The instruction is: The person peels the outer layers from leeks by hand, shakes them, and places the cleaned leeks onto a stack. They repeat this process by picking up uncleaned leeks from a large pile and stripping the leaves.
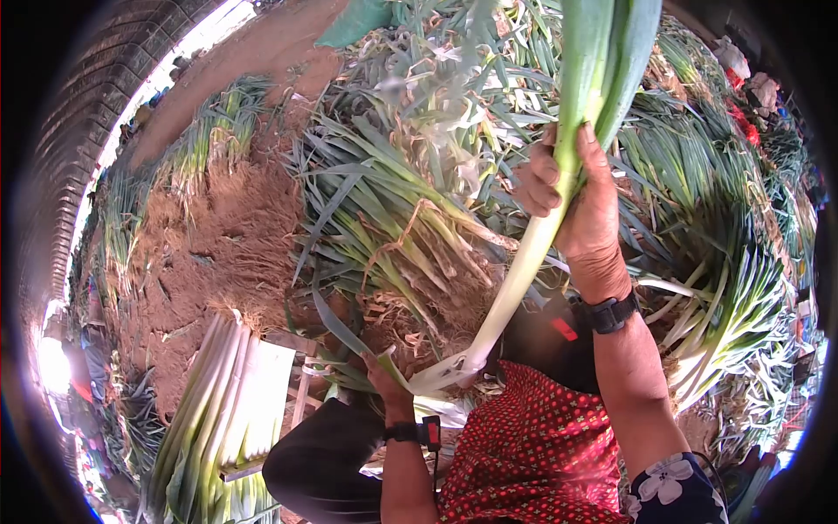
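Observation:
My right hand (583, 196) is closed round a large leek (515, 293), which I hold up at a slant. Its green leaves rise toward the top of the view, and its white base points down toward my lap. Lower left, my left hand (388, 377) grips a loose outer leaf (336, 325). A pale strip of leaf layer (436, 375) stretches from beside that hand to the base of the leek. The fingertips of my left hand are partly hidden. Just beyond it lies a pile of untrimmed leeks (410, 227) with soil on their roots.
At lower left, several cleaned leeks (196, 419) lie beside a white board (262, 393). More leeks (724, 323) are heaped on the right, and cast-off leaves (445, 105) lie ahead. Bare soil (218, 253) covers the ground at left. A red patterned apron (532, 445) covers my lap.

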Tool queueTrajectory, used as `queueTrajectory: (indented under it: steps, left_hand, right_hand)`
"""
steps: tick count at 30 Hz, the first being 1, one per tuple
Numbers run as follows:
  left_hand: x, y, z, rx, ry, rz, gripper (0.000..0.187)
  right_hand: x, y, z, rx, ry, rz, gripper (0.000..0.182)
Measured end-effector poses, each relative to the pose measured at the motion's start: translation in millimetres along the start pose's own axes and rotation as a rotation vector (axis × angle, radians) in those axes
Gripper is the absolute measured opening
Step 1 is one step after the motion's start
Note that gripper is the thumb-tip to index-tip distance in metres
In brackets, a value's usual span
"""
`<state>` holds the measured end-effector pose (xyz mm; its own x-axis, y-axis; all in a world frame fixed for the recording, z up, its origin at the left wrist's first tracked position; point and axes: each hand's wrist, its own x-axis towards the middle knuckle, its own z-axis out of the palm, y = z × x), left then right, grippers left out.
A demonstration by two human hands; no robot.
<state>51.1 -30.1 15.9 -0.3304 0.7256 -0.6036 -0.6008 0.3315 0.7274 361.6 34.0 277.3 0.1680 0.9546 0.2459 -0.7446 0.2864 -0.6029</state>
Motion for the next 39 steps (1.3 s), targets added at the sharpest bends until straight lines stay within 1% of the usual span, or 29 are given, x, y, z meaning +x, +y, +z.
queueTrajectory:
  steps: [1,2,3,4,6,7,12,13,14,16,18,19,20,22,23,24,25,26,28,30,32,36,38,39]
  left_hand:
    - [8,-4,-15,-0.003,0.003,-0.002,0.047]
    - [25,-13,-44,0.044,-0.11,-0.051,0.05]
    - [38,-21,-70,0.091,-0.224,-0.098,0.06]
    - [44,-30,-88,0.086,-0.222,-0.099,0.06]
    - [48,-38,-109,0.282,0.047,-0.034,0.062]
    - [48,-38,-113,0.276,0.046,-0.036,0.062]
    - [28,-9,-113,1.063,0.204,-0.111,0.054]
    - [26,-5,-114,1.224,0.241,-0.125,0.052]
    - [28,-2,-111,1.226,0.243,-0.125,0.052]
    - [35,11,-90,1.822,0.243,0.476,0.043]
    - [14,45,-27,1.222,-0.261,0.64,0.035]
    - [-2,55,2,1.032,-0.433,0.515,0.034]
    - [-23,60,29,0.833,-0.595,0.39,0.036]
    - [-68,59,75,0.655,-0.895,0.504,0.038]
    - [-88,61,92,0.656,-0.896,0.51,0.038]
    - [-105,63,106,0.757,-0.941,0.659,0.037]
    - [-117,61,113,0.857,-0.982,0.807,0.037]
    - [-123,58,115,0.859,-0.982,0.806,0.037]
    - [-132,50,113,0.967,-0.818,0.98,0.031]
    - [-136,44,108,0.981,-0.791,0.952,0.028]
    - [-138,39,107,1.023,-0.735,1.001,0.028]
    - [-142,38,108,1.03,-0.72,0.987,0.025]
    - [-141,35,107,0.964,-0.725,0.901,0.02]
    - [-142,37,107,0.963,-0.723,0.9,0.02]
  right_hand:
    - [1,-3,-2,-0.014,-0.009,-0.025,0.042]
    - [2,-7,-6,-0.027,-0.019,-0.05,0.042]
    - [4,-9,-9,-0.012,-0.031,-0.066,0.04]
    - [5,-12,-12,0.001,-0.029,-0.088,0.038]
    - [5,-18,-16,0.021,-0.038,-0.135,0.036]
    - [5,-22,-18,0.024,-0.019,-0.159,0.036]
    - [7,-35,-28,0.059,-0.024,-0.212,0.033]
    - [7,-33,-26,0.061,0.002,-0.213,0.034]
    - [6,-30,-24,0.066,0.028,-0.213,0.034]
    - [6,-23,-20,0.025,0.019,-0.203,0.035]
    - [4,-14,-8,0.007,0.052,-0.177,0.036]
    - [4,-11,-2,-0.03,0.065,-0.167,0.037]
    - [3,-8,2,-0.034,0.057,-0.152,0.037]
    - [1,-2,8,-0.043,0.057,-0.126,0.037]
    - [0,0,11,-0.052,0.072,-0.122,0.037]
    - [0,3,10,-0.019,0.052,-0.098,0.038]
    - [-2,5,14,-0.067,0.071,-0.091,0.038]
    - [-4,6,17,-0.115,0.09,-0.083,0.039]
    - [-6,7,18,-0.106,0.083,-0.071,0.039]
    - [-8,9,18,-0.093,0.077,-0.055,0.039]
    - [-8,10,18,-0.129,0.097,-0.052,0.039]
    - [-7,11,18,-0.132,0.112,-0.048,0.039]
    - [-7,12,19,-0.139,0.129,-0.052,0.04]
    - [-7,13,20,-0.146,0.144,-0.057,0.041]
